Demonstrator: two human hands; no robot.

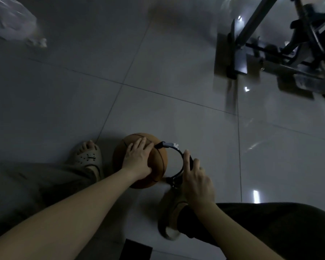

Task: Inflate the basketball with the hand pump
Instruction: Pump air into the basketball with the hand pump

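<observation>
An orange-brown basketball (159, 162) sits on the grey tiled floor between my two feet. My left hand (138, 158) lies flat on top of it with straight fingers. A black hose (178, 152) curves from a connector at the ball's top right round to the hand pump (174, 182), which stands just right of the ball. My right hand (197, 180) grips the pump's upper part with curled fingers and hides most of it. The pump's base is hidden under my hand and right foot.
My left foot wears a beige sandal (88, 157); my right shoe (170, 212) is below the pump. A metal stand with dark bars (270, 49) stands at the upper right. A clear plastic bag (13, 21) lies at the upper left. A dark object (135, 250) sits at the bottom edge.
</observation>
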